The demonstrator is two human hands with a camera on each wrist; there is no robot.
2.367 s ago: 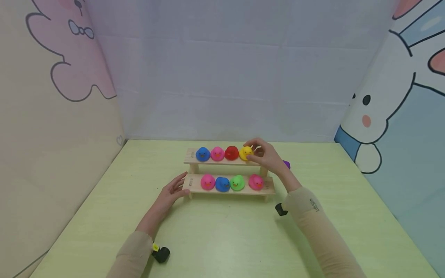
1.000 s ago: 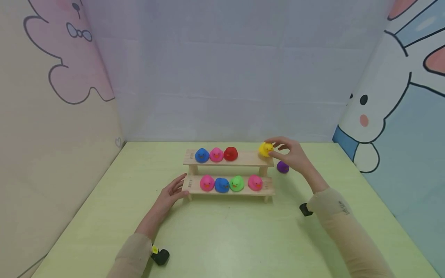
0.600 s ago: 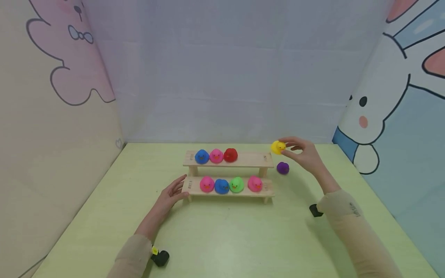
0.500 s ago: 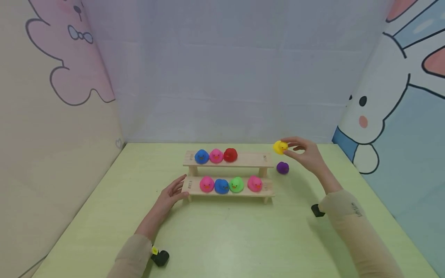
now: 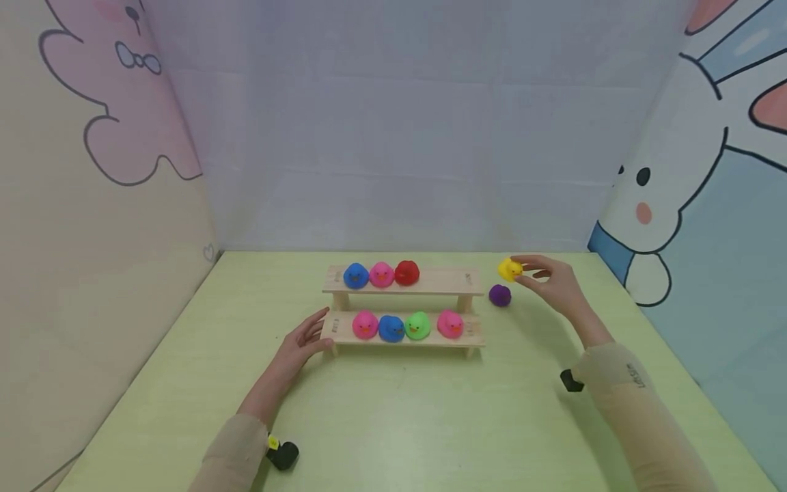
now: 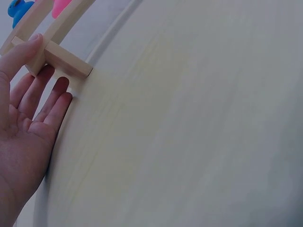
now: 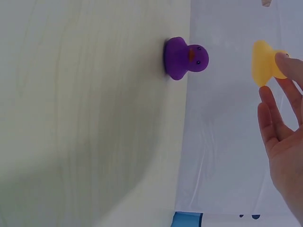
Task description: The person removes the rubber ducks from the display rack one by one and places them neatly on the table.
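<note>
My right hand (image 5: pixel 556 281) pinches a yellow rubber duck (image 5: pixel 509 269) between thumb and fingers, in the air right of the two-tier wooden display stand (image 5: pixel 449 280). The right wrist view shows the yellow duck (image 7: pixel 262 61) lifted off the table. Just in front of it, a purple rubber duck (image 5: pixel 500 295) sits on the table. My left hand (image 5: pixel 298 347) grips the left end of the lower tier. From the left wrist, its thumb (image 6: pixel 21 54) lies over the wooden end and fingers reach underneath.
The upper tier carries a blue duck (image 5: pixel 356 276), a pink duck (image 5: pixel 382 275) and a red duck (image 5: pixel 407 273) at its left. Several ducks line the lower tier, with a gap between the green duck (image 5: pixel 417 326) and the right pink duck (image 5: pixel 451 324). A pale sheet (image 5: pixel 393 137) hangs behind the table.
My right hand has lifted the yellow duck off the upper tier's row and carried it right, past the stand's end, then slightly down. My left hand has stayed at the lower tier.
</note>
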